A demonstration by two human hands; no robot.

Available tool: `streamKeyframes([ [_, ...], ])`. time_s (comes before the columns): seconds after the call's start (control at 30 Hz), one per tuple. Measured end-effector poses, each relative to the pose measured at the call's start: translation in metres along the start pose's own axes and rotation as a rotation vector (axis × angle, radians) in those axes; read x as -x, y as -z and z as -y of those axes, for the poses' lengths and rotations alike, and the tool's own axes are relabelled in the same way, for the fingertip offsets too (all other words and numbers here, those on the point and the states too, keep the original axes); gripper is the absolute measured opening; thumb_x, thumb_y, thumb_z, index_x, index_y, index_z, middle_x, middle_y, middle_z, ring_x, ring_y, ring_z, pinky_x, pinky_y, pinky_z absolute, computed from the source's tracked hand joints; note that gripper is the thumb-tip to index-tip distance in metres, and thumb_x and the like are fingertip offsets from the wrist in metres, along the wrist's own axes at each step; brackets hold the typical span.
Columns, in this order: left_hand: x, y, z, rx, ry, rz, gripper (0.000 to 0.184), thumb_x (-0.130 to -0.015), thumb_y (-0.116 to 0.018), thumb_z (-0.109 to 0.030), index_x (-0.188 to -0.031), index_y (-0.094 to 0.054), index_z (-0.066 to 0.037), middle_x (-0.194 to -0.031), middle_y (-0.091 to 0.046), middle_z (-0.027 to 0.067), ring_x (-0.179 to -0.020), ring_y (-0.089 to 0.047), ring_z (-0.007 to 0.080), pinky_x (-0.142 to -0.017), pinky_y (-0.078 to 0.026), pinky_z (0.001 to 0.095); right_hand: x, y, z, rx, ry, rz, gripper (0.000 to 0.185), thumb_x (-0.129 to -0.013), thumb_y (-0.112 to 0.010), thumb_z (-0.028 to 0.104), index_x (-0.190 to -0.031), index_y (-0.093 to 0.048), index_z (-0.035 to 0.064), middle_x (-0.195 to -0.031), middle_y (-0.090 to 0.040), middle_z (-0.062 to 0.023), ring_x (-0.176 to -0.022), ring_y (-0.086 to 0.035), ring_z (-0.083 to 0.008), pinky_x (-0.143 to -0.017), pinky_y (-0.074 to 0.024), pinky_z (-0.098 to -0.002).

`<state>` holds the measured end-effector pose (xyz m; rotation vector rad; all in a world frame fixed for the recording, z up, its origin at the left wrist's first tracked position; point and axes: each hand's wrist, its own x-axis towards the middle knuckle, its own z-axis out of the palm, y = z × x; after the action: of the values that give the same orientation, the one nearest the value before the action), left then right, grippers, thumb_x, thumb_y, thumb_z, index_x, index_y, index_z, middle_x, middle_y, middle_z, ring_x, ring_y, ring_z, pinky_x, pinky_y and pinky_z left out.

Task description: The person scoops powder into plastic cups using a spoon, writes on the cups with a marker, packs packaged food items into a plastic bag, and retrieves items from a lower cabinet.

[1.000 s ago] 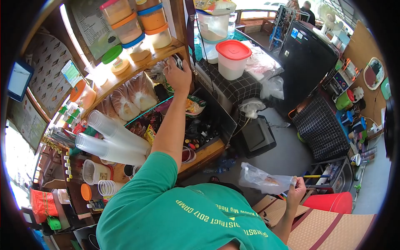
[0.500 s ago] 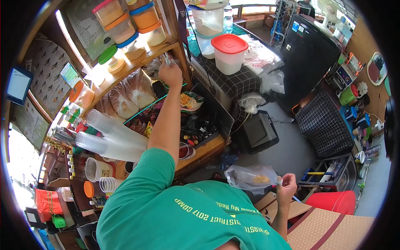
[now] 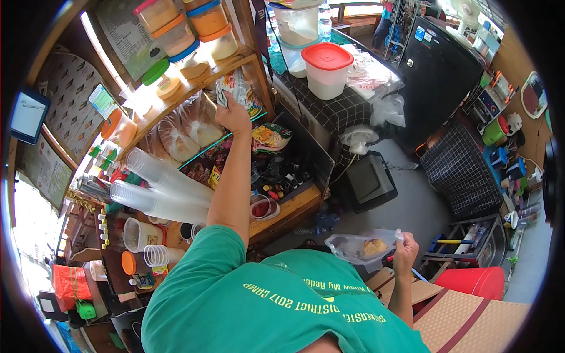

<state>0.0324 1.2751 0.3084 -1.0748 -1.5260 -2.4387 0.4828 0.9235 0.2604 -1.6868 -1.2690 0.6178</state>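
My left hand [image 3: 234,116] is raised in front of the wooden shelf, its fingers closed on a small pale, shiny flat thing [image 3: 221,97] whose kind I cannot make out. Close behind it are colourful packets [image 3: 238,88] and bread in clear plastic bags [image 3: 200,125]. Low on the right, my right hand [image 3: 406,252] grips the top of a clear plastic bag [image 3: 344,246]. Inside that bag, which hangs beside my green shirt, is a yellowish-brown piece of food [image 3: 374,247].
Stacked clear cups [image 3: 162,191] lean beside my left arm. Lidded tubs [image 3: 168,82] line the shelf above. A red-lidded container [image 3: 327,67] stands on the checked cloth. Beyond are a black fridge [image 3: 438,70], a dark bin [image 3: 369,181] and a red bucket [image 3: 474,282].
My left hand has drawn back from the packets, bringing the pale thing into clearer view. My right hand and the bag have shifted slightly right and up.
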Motion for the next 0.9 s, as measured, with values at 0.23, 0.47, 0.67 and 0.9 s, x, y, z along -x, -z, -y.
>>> streamKeyframes([
  [0.23,0.026,0.051,-0.044,0.275,0.272,0.037,0.027,-0.103,-0.059,-0.015,-0.106,-0.069,0.010,-0.097,-0.072,0.0061,-0.080,-0.064,0.0098,-0.069,-0.052,0.0282,-0.013,0.001,0.026,0.121,-0.084,0.380,0.022,-0.092,-0.055,0.011,-0.076,-0.057,-0.0035,-0.063,-0.051,-0.0130,-0.058,-0.046,-0.0151,-0.056,-0.0382,-0.0355],
  [0.47,0.034,0.121,-0.078,0.330,0.418,0.050,0.025,-0.102,-0.061,-0.013,-0.111,-0.068,0.009,-0.101,-0.072,0.0072,-0.084,-0.065,0.0100,-0.074,-0.052,0.0264,-0.026,-0.008,0.069,0.125,0.047,0.579,0.019,-0.087,-0.055,0.007,-0.098,-0.069,-0.0002,-0.073,-0.059,-0.0206,-0.064,-0.056,-0.0182,-0.064,-0.0472,-0.0355],
  [0.67,0.036,0.235,-0.121,0.228,0.636,0.040,0.024,-0.099,-0.067,-0.017,-0.111,-0.067,0.003,-0.105,-0.073,0.0101,-0.087,-0.071,0.0168,-0.075,-0.058,0.0323,-0.038,0.001,0.101,0.120,0.165,0.604,0.022,-0.083,-0.063,0.011,-0.101,-0.067,-0.0005,-0.067,-0.047,-0.0116,-0.061,-0.043,-0.0115,-0.056,-0.0407,-0.0312],
  [0.9,0.028,0.301,-0.154,0.658,0.730,0.656,0.032,-0.096,-0.064,-0.006,-0.127,-0.060,-0.001,-0.123,-0.066,0.0145,-0.112,-0.065,0.0252,-0.095,-0.053,0.0436,-0.042,-0.005,0.132,-0.316,0.048,0.657,0.022,-0.089,-0.056,0.020,-0.083,-0.060,-0.0011,-0.066,-0.046,0.0020,-0.060,-0.037,-0.0051,-0.053,-0.0298,-0.0253],
])
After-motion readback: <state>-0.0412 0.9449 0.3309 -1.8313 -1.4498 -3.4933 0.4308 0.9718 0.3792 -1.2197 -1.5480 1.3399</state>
